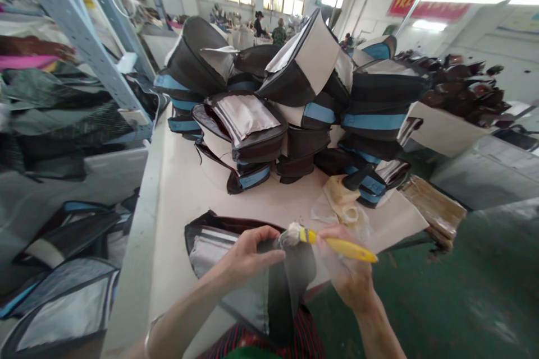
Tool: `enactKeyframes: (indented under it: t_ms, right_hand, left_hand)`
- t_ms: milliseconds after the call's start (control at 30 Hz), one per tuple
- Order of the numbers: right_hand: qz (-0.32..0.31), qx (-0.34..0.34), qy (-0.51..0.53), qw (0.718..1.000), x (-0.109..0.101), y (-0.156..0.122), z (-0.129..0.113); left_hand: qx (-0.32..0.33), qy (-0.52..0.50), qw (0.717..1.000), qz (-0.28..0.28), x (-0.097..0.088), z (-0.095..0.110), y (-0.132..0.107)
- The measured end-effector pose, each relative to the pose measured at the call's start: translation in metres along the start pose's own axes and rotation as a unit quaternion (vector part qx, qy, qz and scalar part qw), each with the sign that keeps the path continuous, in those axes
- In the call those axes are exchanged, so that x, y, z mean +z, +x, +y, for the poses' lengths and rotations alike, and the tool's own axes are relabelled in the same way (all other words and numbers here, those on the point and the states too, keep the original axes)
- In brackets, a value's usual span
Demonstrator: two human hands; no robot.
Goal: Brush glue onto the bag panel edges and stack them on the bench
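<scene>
The right hand (346,270) closed around a yellow-handled brush (343,247) — the left hand (248,255), fingers curled, pinched a black bag panel (290,280) up off the tabletop (177,190), steady within the brush's reach.

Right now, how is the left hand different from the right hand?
The right hand grips a yellow-handled brush, while the left hand holds no brush and sits over a dark bag piece. The right hand looks blurry; the left hand looks sharper. Both hands are bare.
</scene>
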State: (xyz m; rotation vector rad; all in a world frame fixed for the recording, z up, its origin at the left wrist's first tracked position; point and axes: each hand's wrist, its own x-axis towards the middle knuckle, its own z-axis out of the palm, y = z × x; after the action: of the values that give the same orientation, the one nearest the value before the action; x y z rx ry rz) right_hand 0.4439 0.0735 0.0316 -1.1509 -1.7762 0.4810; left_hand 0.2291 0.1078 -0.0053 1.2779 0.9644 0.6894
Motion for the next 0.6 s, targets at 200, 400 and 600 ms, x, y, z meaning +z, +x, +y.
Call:
enactKeyframes:
  t_ms: [200,400,600]
  right_hand:
    - [0.036,0.038,-0.023,0.998,0.000,0.004,0.013]
    - [0.056,0.079,-0.018,0.995,-0.001,0.003,0.015]
    - [0.028,0.046,0.039,0.998,0.004,-0.002,0.001]
  left_hand:
    - [0.039,-0.023,0.999,-0.019,0.000,0.000,0.002]
    - [0.034,-0.051,0.996,-0.059,0.002,0.005,0.005]
    - [0.010,-0.058,0.997,-0.052,0.008,0.009,0.008]
